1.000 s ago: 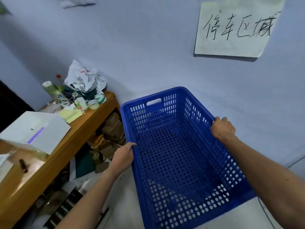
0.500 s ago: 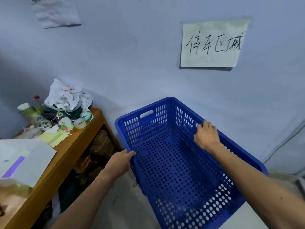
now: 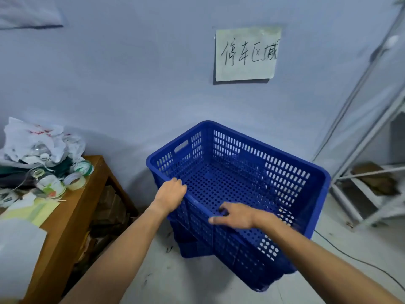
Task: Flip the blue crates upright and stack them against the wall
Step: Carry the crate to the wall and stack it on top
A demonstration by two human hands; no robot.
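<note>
Head view: looked down at a corner by a pale wall.
Wall (image 3: 131,84): pale blue-grey, filled the background; carried a handwritten paper sign (image 3: 246,54) above the crate.
Crate (image 3: 241,185): blue, perforated, upright with the open top up; stood close to the wall, sat on top of a second blue crate (image 3: 192,246) of which only a low corner showed beneath it, on the floor (image 3: 186,281).
Table (image 3: 72,207): wooden, left of the crate and apart from it; cluttered top.
Rack (image 3: 372,167): white metal frame, right of the crate, near the wall.
Bag (image 3: 32,137): white plastic, crumpled, on the table's far end.
Left hand (image 3: 171,195): closed over the crate's near rim towards its left corner, fingers curled inside.
Right hand (image 3: 234,215): fingers loosely spread over the same near rim, thumb (image 3: 217,220) outside; firm grip or light touch could not be told.
Tape rolls (image 3: 80,175): near the table's edge, beside the bag.
</note>
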